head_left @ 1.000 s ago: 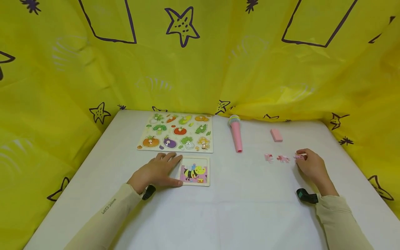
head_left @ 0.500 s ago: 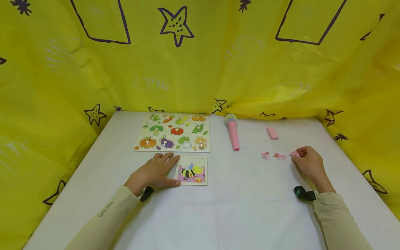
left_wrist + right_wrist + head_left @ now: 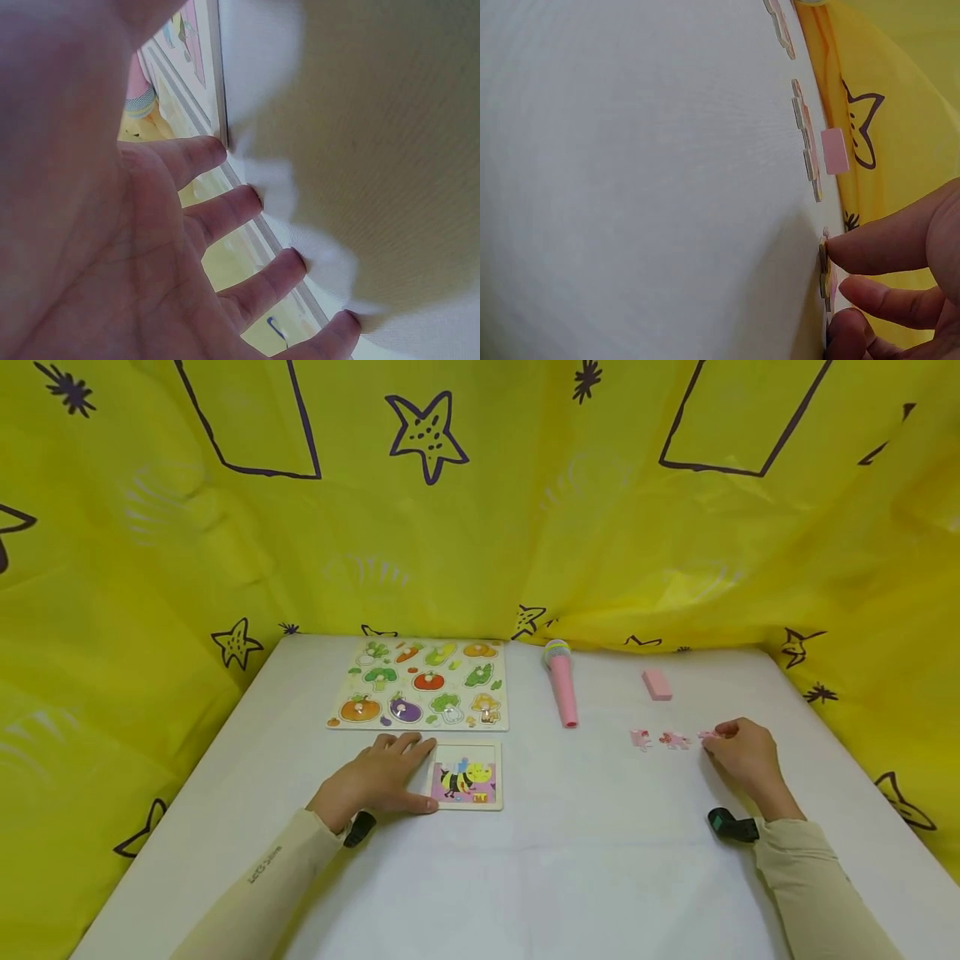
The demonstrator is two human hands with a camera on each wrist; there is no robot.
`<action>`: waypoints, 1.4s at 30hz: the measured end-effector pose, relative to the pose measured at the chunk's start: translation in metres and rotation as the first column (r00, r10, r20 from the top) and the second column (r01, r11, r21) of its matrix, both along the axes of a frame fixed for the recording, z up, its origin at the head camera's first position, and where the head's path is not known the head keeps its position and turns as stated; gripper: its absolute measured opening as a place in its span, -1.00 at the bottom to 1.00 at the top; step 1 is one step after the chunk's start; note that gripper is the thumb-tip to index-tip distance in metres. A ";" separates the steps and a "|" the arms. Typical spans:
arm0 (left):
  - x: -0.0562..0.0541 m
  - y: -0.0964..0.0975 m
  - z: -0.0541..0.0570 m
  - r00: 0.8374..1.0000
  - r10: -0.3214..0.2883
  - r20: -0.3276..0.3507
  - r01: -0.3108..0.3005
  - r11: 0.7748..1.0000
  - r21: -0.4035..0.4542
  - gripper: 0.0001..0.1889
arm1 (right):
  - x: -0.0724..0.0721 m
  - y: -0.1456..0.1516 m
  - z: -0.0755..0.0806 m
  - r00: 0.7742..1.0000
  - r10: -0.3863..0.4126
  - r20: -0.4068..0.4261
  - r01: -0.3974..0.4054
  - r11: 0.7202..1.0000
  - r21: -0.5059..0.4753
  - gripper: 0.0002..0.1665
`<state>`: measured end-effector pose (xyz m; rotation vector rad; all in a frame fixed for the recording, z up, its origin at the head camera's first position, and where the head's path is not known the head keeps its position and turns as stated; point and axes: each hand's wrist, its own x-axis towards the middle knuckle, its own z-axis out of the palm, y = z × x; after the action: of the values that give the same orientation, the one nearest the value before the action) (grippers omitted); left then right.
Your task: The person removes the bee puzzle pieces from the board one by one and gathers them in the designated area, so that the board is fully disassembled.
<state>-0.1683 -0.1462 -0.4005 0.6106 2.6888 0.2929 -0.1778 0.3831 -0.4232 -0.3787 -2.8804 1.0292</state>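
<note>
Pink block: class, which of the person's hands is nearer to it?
Right. The right hand is below and right of the pink block in the head view; the left hand is far to its left, at the bee puzzle.

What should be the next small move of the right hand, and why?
Probably, the right hand should lift the rightmost puzzle piece toward the bee puzzle. It seems to pinch this piece, the puzzle's top strip is bare, and the left hand rests at the frame's left edge.

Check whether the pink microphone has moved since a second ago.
No: against the vegetable puzzle board in the head view, the pink microphone shows no shift either way.
</note>
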 end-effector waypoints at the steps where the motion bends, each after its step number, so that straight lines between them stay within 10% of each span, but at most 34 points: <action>1: 0.000 0.000 0.000 1.000 -0.003 -0.004 0.003 1.000 0.001 0.05 | 0.001 -0.001 0.001 1.000 -0.008 -0.003 0.008 1.000 -0.007 -0.54; 13: 0.004 0.000 0.002 1.000 0.008 -0.011 -0.008 1.000 0.015 0.05 | -0.002 -0.038 0.012 0.994 -0.061 -0.087 0.049 0.991 -0.127 -0.57; 42: 0.008 0.004 0.009 1.000 0.023 -0.012 -0.023 1.000 0.010 0.03 | -0.014 -0.218 0.017 0.877 0.370 -0.306 -0.435 0.882 -0.181 -0.85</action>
<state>-0.1602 -0.1424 -0.3920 0.5863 2.7093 0.3095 -0.1919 0.1649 -0.4063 0.3556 -2.6472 1.3803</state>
